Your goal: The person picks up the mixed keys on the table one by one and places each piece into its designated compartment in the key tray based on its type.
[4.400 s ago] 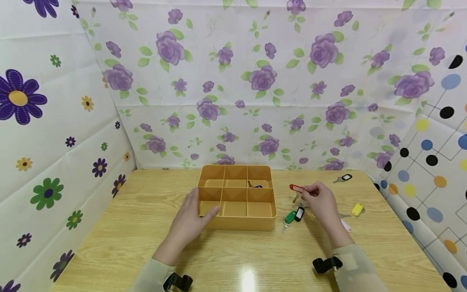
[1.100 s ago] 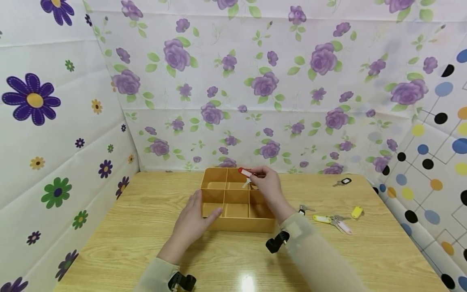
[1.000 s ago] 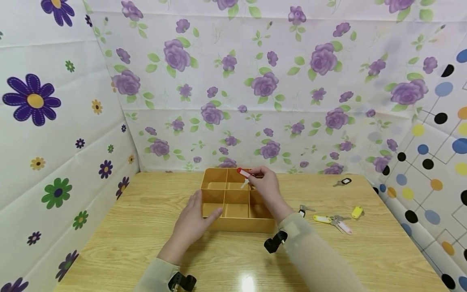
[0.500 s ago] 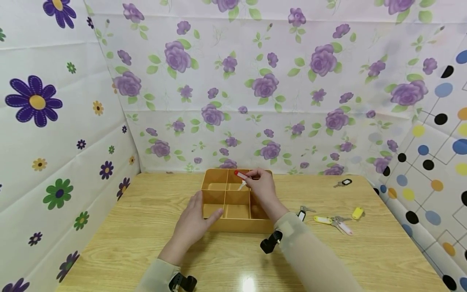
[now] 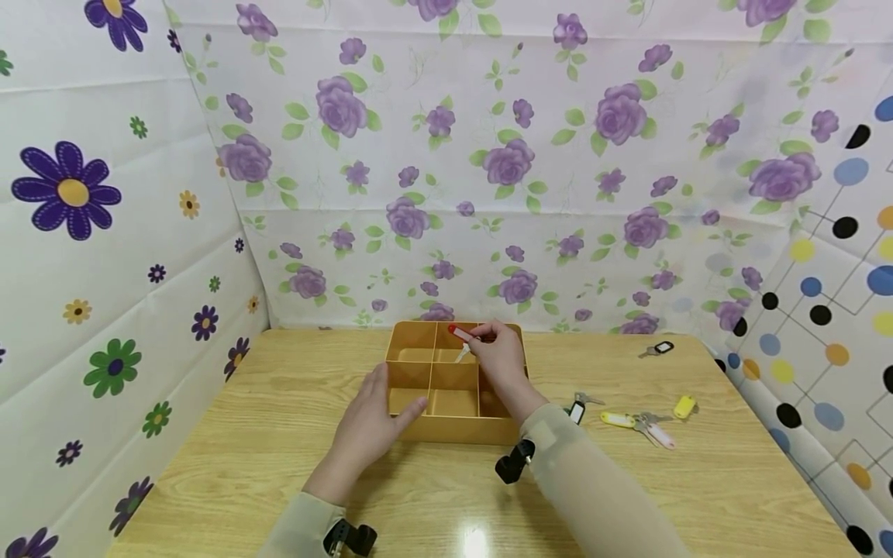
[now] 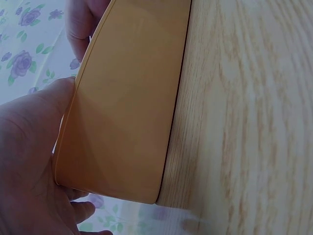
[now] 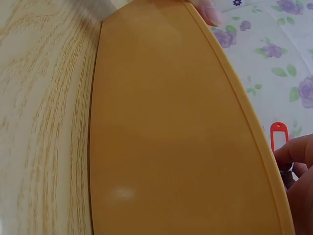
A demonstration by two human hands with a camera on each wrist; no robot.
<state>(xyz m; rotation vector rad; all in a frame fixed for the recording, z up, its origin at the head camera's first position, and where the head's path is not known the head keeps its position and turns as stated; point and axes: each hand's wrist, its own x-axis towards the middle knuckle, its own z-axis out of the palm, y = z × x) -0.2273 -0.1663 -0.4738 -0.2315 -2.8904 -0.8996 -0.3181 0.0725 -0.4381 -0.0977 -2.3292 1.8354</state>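
Observation:
An orange six-compartment box [image 5: 456, 431] sits on the table near the back wall. My right hand [image 5: 504, 363] pinches a red key tag [image 5: 460, 333] over the back middle compartment, its silver key [image 5: 463, 353] dangling from it. In the right wrist view the red tag pokes up past the box rim, beside the curled fingers [image 7: 299, 149]. My left hand [image 5: 370, 418] rests against the box's front left corner, fingers along the left side and thumb over the front rim. The back right compartment is mostly hidden by my right hand.
Right of the box lie a black-framed key tag [image 5: 577, 411], a yellow tag [image 5: 618, 419] and a pink tag [image 5: 660, 435] with keys. Farther right are another yellow tag [image 5: 685, 406] and a black tag [image 5: 664, 347]. Patterned cloth [image 5: 446, 155] hangs behind the table.
My right hand has carried the red key tag from the keys on the right to above the box, then slightly further left. My left hand has stayed at the box corner.

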